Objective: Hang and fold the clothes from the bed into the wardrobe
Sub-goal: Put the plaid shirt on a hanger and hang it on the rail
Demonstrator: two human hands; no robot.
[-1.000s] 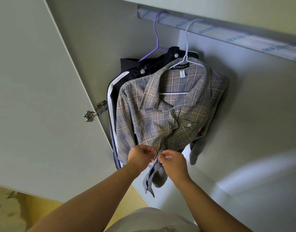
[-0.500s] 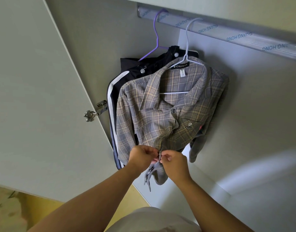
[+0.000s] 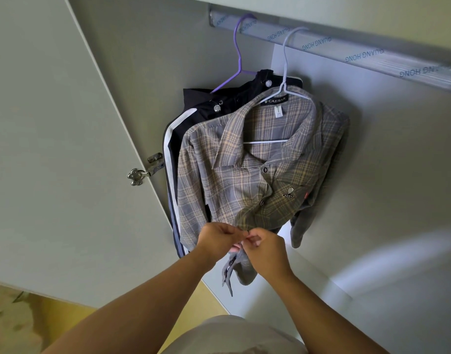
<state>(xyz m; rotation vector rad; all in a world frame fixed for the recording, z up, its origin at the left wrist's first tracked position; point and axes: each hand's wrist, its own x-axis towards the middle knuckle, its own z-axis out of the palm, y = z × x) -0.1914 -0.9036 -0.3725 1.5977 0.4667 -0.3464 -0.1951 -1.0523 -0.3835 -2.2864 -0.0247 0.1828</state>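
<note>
Your left hand point(image 3: 219, 238) and right hand point(image 3: 268, 254) pinch together the front edges of the hanging grey-and-tan plaid shirt point(image 3: 245, 190), its vertical placket unfastened just below them.

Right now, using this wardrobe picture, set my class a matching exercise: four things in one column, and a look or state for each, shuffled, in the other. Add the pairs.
Things:
1 shirt
2 jacket
3 rail
4 hinge

Look or state:
A long, printed with blue letters
B grey plaid, pinched by the left hand and right hand
C small, silver
D black with a white stripe

Pairs: 1-B, 2-D, 3-A, 4-C
</note>
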